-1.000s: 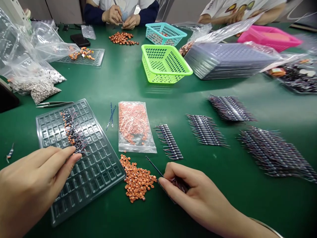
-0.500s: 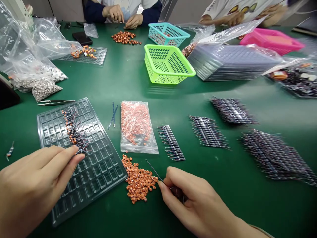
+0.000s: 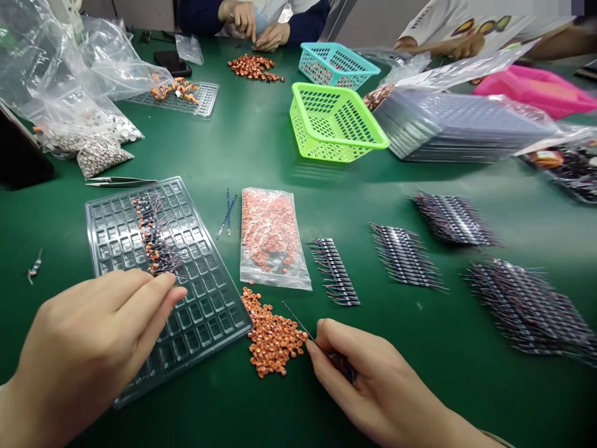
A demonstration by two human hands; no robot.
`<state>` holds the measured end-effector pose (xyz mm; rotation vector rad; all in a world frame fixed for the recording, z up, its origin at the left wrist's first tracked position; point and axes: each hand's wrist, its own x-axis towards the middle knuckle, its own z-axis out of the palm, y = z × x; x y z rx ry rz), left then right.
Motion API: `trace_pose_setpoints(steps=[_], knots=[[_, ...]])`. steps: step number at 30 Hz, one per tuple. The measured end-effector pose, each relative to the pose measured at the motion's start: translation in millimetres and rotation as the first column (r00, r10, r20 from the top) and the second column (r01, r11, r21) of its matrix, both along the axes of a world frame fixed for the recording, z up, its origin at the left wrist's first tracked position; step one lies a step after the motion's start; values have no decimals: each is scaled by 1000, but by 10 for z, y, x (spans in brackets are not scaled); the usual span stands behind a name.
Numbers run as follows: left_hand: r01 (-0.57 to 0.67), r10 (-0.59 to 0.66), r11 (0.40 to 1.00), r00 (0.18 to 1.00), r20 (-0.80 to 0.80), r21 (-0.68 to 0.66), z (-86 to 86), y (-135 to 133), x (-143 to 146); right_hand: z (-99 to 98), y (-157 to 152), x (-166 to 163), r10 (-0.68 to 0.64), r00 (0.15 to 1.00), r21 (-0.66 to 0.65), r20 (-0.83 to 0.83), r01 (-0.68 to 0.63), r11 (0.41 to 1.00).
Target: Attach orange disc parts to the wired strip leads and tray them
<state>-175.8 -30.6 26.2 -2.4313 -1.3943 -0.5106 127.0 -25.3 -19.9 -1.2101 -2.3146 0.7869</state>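
My left hand [image 3: 88, 342] rests over the near end of a clear compartment tray [image 3: 116, 218], fingers pressed together at the end of a row of small orange-capped wired parts [image 3: 156, 239]. My right hand [image 3: 373, 386] is pinched on a thin dark wired part [image 3: 298, 320] whose lead sticks up to the left. It hovers just right of a loose heap of orange caps [image 3: 273, 339] on the green table. A clear bag of orange parts [image 3: 270, 236] lies beyond the heap.
Bundles of wired parts [image 3: 333, 270] [image 3: 405, 255] [image 3: 532, 305] lie to the right. Tweezers [image 3: 116, 182], plastic bags [image 3: 69, 81], a green basket [image 3: 333, 121], a teal basket [image 3: 336, 62] and stacked trays [image 3: 457, 124] sit farther back. Other people's hands [image 3: 254, 25] work at the far edge.
The view has shifted, so everything sits a little further right in frame. My left hand has slid slightly forward along the tray. My right hand keeps its pinch beside the orange heap.
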Motion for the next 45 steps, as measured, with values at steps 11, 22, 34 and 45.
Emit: trace_pose_setpoints(steps=[11, 22, 34, 45], knots=[[441, 74, 683, 752, 655, -583, -166, -255, 732, 152, -94, 129, -97, 918, -416, -384, -79, 906], [630, 241, 412, 621, 746, -658, -188, -297, 1048, 120, -81, 127, -84, 855, -762, -511, -406, 505], [603, 61, 444, 717, 694, -663, -123, -292, 989, 102, -30, 63, -59, 787, -745, -615, -555, 369], [-256, 234, 964, 943, -237, -68, 167, 274, -6, 53, 295, 316, -398, 786, -663, -473, -19, 749]])
